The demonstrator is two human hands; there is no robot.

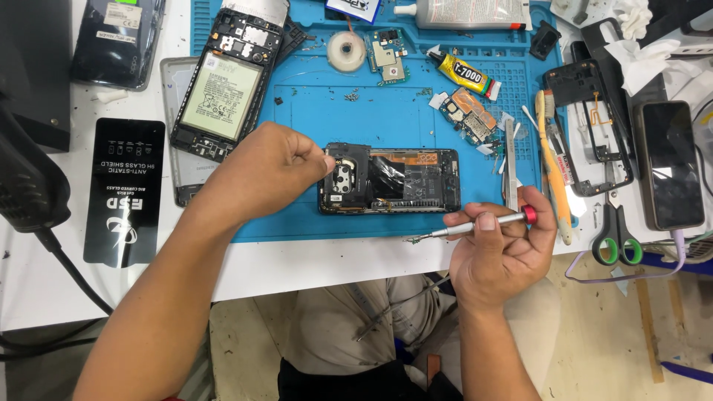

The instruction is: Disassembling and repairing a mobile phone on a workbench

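L hand (271, 167) pinching at opened phone (390, 182) on blue mat (312, 111); R hand (501, 252) w/ screwdriver (475, 225).

Scene brightly, evenly lit from overhead. Soft short shadows cast under left hand (264, 167) onto blue mat (312, 111). Glare seen on dark phone screen (671, 163). Focus sharp at centre; slight wide-angle bending noted at edges.

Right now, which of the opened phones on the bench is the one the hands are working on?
The opened phone lying crosswise at the blue mat's front edge; the left hand pinches at its camera end.
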